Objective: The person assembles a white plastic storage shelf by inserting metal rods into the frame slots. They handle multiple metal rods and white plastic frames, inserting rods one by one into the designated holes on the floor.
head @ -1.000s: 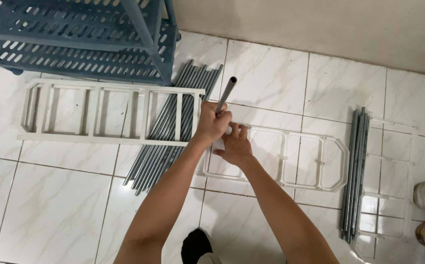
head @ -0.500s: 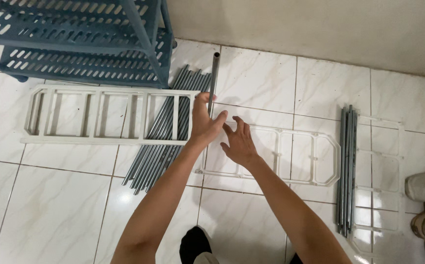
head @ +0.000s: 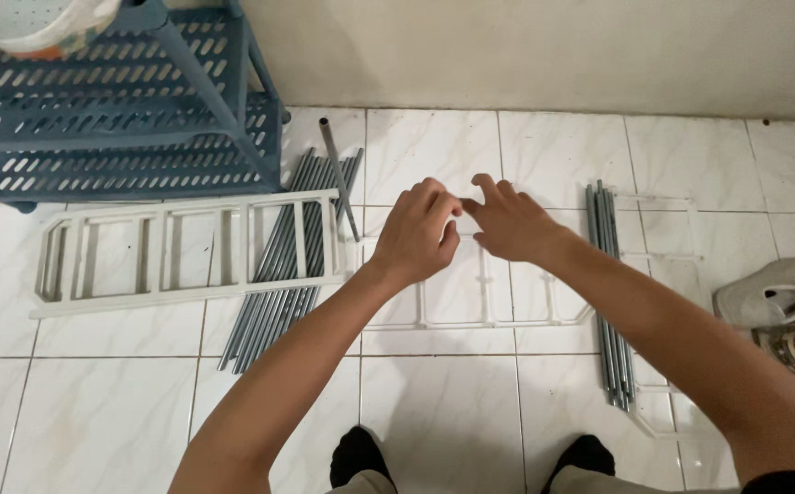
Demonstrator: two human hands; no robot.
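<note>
My left hand (head: 418,230) hovers with curled fingers over the far rail of a white plastic frame (head: 470,322) lying flat on the tiled floor. What its fingers touch is hidden. My right hand (head: 510,220) rests beside it on the same rail, fingers apart, and the fingertips of both hands almost meet. A single grey metal tube (head: 339,176) stands tilted at the frame's far left corner, free of both hands.
A second white frame (head: 187,252) lies to the left over a bundle of grey tubes (head: 278,284). Another tube bundle (head: 608,293) lies on a third frame (head: 667,229) at the right. A blue slatted rack (head: 123,119) stands far left, a shoe (head: 772,288) at the right.
My left hand has let go of the grey tube, which now stands alone at the frame's corner. Both hands have moved together onto the frame's far rail. The view has tilted.
</note>
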